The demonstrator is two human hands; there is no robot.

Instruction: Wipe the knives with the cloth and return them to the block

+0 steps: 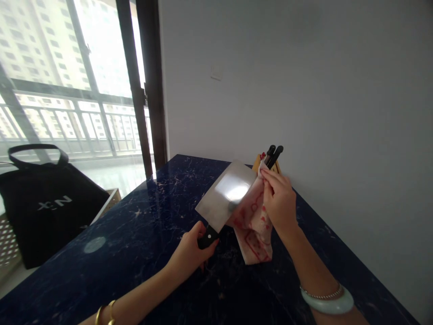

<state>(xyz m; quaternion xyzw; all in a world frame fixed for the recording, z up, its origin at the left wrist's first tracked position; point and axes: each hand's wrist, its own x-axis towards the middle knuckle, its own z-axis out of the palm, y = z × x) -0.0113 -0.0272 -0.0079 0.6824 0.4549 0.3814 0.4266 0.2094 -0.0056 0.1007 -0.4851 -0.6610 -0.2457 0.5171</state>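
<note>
My left hand [190, 253] grips the black handle [208, 237] of a steel cleaver [225, 195], its broad blade tilted up and to the right. My right hand [279, 199] pinches a white cloth with red print [252, 221], pressing it against the blade's far edge. The cloth hangs down to the countertop. Behind the right hand stands a wooden knife block [257, 162] holding black-handled knives [274, 155], with most of the block hidden by the cloth and blade.
The dark blue marble countertop [142, 225] runs along a pale wall [341, 99] on the right. At the left, a black tote bag [43, 212] rests on a white slatted crate [8, 239], beyond the counter's edge. A large window [71, 67] lies behind.
</note>
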